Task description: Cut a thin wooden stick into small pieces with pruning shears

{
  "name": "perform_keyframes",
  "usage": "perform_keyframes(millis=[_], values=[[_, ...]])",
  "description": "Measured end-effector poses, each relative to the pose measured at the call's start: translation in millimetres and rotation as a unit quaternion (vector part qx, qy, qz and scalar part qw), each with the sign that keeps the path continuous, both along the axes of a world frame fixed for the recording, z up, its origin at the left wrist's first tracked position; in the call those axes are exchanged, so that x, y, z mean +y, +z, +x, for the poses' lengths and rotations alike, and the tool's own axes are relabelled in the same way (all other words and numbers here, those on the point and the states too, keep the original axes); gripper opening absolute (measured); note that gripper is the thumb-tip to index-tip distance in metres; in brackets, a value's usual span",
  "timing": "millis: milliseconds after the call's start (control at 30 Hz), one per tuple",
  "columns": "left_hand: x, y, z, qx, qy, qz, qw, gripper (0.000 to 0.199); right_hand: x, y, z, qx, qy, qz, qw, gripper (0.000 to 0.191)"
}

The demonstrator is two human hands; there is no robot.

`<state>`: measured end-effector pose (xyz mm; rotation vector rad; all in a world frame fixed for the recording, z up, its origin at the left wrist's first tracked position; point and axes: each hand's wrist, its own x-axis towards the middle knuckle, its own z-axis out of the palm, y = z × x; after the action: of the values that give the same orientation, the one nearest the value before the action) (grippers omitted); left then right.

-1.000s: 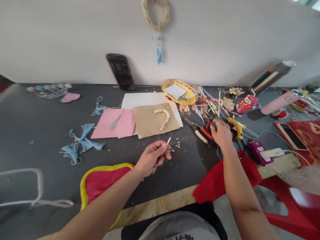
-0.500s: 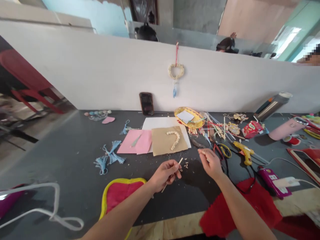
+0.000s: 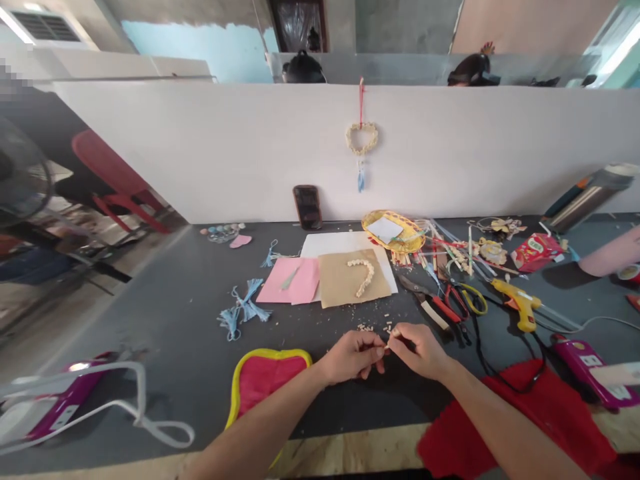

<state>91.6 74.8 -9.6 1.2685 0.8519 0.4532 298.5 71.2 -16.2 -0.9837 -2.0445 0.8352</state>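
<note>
Just in front of the brown paper, my left hand (image 3: 353, 357) and my right hand (image 3: 419, 352) meet, fingertips pinched together. Between them shows the tip of a thin pale stick (image 3: 387, 347); fingers hide the rest. My left hand is closed around it, while my right thumb and finger pinch at its end. Small cut pieces (image 3: 366, 328) lie just beyond the fingers. A curved row of pale beads or bits (image 3: 371, 275) rests on the brown paper (image 3: 335, 283). Above, a heart-shaped ornament (image 3: 362, 139) with a blue tassel hangs on the white partition.
Pliers (image 3: 425, 303), yellow-handled scissors (image 3: 475, 300) and a yellow glue gun (image 3: 520, 303) lie to the right. Behind them are a yellow basket (image 3: 395, 230) and a red carton (image 3: 537, 252). Blue tassels (image 3: 245, 307), pink paper (image 3: 273, 283) and a yellow-edged red pad (image 3: 270, 380) are left.
My right hand has come down and in to meet my left at the stick's end. The stick, plainly visible before, is now mostly covered. The view has turned slightly left.
</note>
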Motion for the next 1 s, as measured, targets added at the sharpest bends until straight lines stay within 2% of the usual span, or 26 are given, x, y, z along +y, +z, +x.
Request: perform_keyframes(millis=[167,267,400,500,600,800,900,1000], values=[[2.3,16.3,-4.3,0.097,0.006,0.165,0.982,0.026,0.6,3.7,1.6,0.027,-0.031,-0.05,0.998,0.026],[4.6,20.8,-7.0,0.167,0.007,0.32,0.932,0.02,0.4,4.9,1.5,0.041,-0.029,-0.069,0.996,0.023],[7.5,20.4,-9.1,0.203,0.053,0.436,0.875,0.02,0.8,-0.8,4.1,0.039,-0.062,-0.073,0.995,0.02],[9.1,19.9,-17.4,0.208,0.078,0.475,0.852,0.022,2.6,-8.0,8.9,0.062,-0.087,-0.102,0.989,0.023],[9.6,18.1,-37.4,0.237,0.103,0.492,0.831,0.024,4.6,-12.7,13.6,0.084,-0.1,-0.133,0.983,0.025],[21.8,16.1,-82.3,0.318,0.193,0.558,0.742,0.024,4.8,-20.6,16.8,0.081,-0.113,-0.148,0.979,0.026],[40.9,22.4,-85.9,0.308,0.251,0.578,0.713,0.023,4.3,-23.4,15.6,0.079,-0.111,-0.148,0.98,0.025],[63.2,26.9,-76.9,0.291,0.289,0.593,0.693,0.025,4.9,-22.6,14.0,0.084,-0.116,-0.135,0.98,0.025]])
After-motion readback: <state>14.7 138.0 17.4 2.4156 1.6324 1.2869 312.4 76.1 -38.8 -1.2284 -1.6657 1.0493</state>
